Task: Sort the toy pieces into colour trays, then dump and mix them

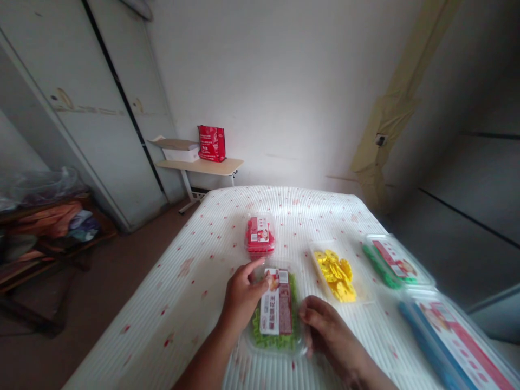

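Note:
A clear plastic box (276, 303) with a label on its lid and light-green notched pieces inside lies in front of me on the table. My left hand (238, 292) grips its upper left side, the thumb resting on the lid by the label. At the lower right edge, the curled fingers of my right hand (325, 325) hold the same box; some fingertips are hidden. Just beyond it stands a similar closed box of red pieces (260, 235). To the right, yellow flower-like pieces (337, 273) fill an open clear tray (363, 292).
Closed boxes of dark-green pieces (396, 262) and blue pieces (442, 336) lie along the table's right edge. A white ribbed cloth (179, 303) with red spots covers the table. Behind it, a small side table (221, 167) carries a red bag (212, 143) and a white box (181, 154).

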Demonstrator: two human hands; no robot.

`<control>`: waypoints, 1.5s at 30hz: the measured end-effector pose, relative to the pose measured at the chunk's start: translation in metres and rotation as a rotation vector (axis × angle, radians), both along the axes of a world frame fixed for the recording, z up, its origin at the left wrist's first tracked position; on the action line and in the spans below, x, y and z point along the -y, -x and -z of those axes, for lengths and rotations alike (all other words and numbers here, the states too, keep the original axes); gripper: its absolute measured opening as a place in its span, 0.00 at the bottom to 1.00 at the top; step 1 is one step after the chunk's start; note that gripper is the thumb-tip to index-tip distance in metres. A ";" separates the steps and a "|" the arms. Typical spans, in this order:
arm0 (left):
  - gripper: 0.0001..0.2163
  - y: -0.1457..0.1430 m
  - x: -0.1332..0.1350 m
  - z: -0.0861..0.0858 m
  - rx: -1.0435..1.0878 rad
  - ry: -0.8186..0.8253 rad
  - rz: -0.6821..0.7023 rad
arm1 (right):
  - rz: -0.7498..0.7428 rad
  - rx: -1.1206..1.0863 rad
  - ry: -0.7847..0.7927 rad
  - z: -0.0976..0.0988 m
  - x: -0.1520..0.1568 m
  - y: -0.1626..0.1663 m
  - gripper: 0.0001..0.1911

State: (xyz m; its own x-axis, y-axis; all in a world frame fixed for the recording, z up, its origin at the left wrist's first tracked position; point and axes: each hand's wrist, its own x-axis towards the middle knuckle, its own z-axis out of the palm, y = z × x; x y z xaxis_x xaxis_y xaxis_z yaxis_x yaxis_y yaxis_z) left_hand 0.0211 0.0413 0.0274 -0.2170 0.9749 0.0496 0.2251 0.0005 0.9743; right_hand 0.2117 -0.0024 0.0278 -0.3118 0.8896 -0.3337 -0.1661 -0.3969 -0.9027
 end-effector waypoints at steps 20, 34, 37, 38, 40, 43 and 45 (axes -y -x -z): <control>0.30 0.016 0.049 -0.008 0.140 0.168 0.155 | 0.007 0.063 0.036 -0.005 0.008 -0.001 0.14; 0.25 0.011 0.040 0.015 -0.031 0.074 0.045 | -0.039 -0.107 -0.041 -0.002 0.007 -0.003 0.16; 0.25 0.010 0.040 0.018 -0.028 0.069 0.030 | 0.001 -0.107 -0.053 0.000 0.009 -0.001 0.15; 0.26 0.009 0.040 0.019 -0.011 0.068 0.026 | 0.014 -0.101 -0.056 0.001 0.009 0.000 0.15; 0.26 0.007 0.039 0.019 0.040 0.062 0.012 | 0.035 -0.085 -0.055 0.001 0.008 0.001 0.16; 0.27 0.004 0.040 0.014 0.128 0.068 -0.016 | 0.047 -0.008 -0.081 -0.003 0.004 0.001 0.16; 0.28 0.003 0.041 0.008 0.185 0.096 -0.017 | 0.036 0.108 -0.131 -0.007 0.002 0.001 0.15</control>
